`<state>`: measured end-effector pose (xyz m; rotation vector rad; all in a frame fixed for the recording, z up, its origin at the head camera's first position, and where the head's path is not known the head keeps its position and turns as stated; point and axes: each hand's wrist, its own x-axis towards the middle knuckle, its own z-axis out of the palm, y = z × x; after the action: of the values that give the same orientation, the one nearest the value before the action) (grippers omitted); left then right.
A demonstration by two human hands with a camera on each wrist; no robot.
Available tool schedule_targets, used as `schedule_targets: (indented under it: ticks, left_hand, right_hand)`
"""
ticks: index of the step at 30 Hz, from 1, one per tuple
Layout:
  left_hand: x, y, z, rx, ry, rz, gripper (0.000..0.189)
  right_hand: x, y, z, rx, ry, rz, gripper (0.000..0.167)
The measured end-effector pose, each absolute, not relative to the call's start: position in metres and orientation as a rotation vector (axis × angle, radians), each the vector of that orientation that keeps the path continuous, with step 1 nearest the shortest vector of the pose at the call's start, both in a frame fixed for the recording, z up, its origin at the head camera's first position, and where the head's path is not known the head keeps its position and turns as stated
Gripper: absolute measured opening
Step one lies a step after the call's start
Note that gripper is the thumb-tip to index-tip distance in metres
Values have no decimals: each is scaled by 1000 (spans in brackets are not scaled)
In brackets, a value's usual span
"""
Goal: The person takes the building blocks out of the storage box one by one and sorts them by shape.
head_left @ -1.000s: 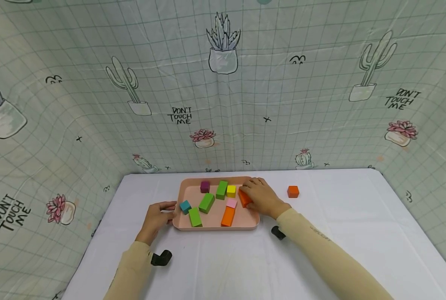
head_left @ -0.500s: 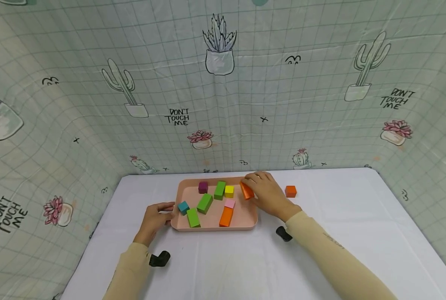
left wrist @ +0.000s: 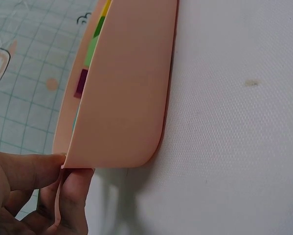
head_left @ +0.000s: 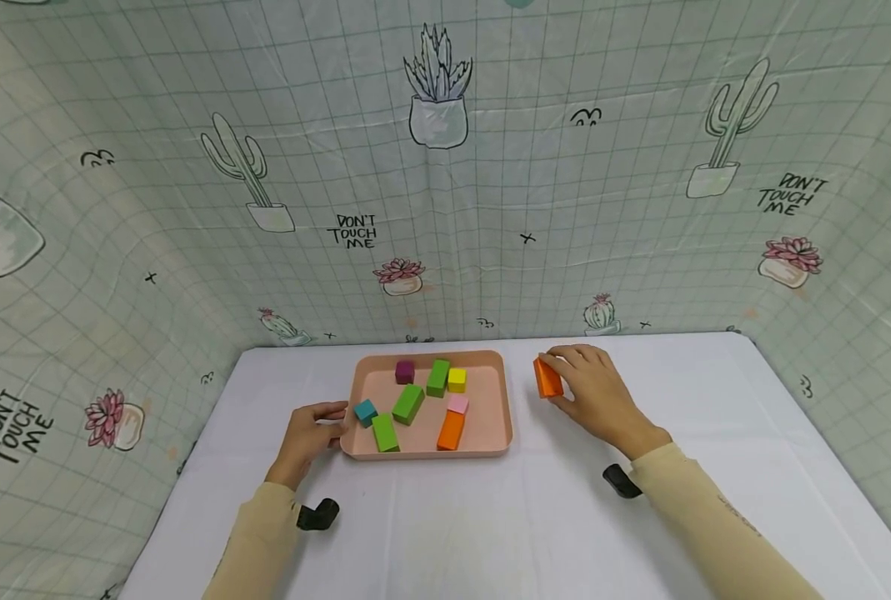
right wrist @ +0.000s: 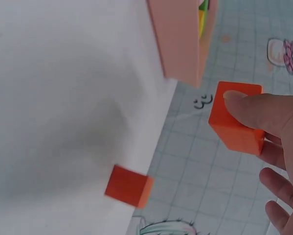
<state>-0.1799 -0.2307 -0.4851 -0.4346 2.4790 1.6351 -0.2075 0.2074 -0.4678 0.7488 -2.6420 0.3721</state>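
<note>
At the left end of a shallow pink tray (head_left: 486, 421), my left hand (head_left: 306, 437) pinches the rim between thumb and fingers; the left wrist view shows this grip on the tray wall (left wrist: 122, 88) closely. My right hand (head_left: 598, 392) holds an orange rectangular block (head_left: 548, 377) above the table, just right of the tray. In the right wrist view the thumb lies across one face of that block (right wrist: 236, 129). An orange cube (right wrist: 127, 186) sits on the table, hidden behind the right hand in the head view.
Inside the tray are several green blocks (head_left: 408, 404), another orange block (head_left: 451, 430), and purple (head_left: 404, 372), yellow (head_left: 456, 380), pink (head_left: 457, 403) and blue (head_left: 366, 411) cubes. A white cloth covers the table (head_left: 430, 525). A printed curtain (head_left: 490, 183) hangs behind.
My right hand has lifted the orange block out of the tray's right side and carried it right, past the rim. The left hand stays at the tray's left end.
</note>
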Motion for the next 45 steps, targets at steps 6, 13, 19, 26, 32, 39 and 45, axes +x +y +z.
schedule_targets:
  ticks: [6, 13, 19, 26, 32, 39, 45]
  left_hand:
    - [-179, -230, -483, -432, 2479, 1641, 40]
    - [-177, -228, -481, -433, 2489, 1653, 40]
    - [-178, -229, -481, -430, 2477, 1647, 40]
    - [-178, -229, -482, -431, 2477, 1634, 41]
    - [-180, -231, -484, -435, 2471, 1642, 41]
    - [-179, -231, -483, -452, 2464, 1635, 41]
    - [-181, -231, -485, -458, 2469, 1637, 40]
  right_hand:
    - [-194, 229, -476, 710, -2662, 370, 61]
    - [-182, 245, -485, 701, -2663, 370, 62]
    - [-174, 251, -492, 710, -2694, 346, 65]
    - [-171, 255, -498, 704, -2715, 330, 63]
    - [-171, 257, -501, 700, -2738, 331, 62]
    - [-170, 259, -504, 706, -2750, 330, 61]
    - [-171, 260, -507, 720, -2757, 336, 60]
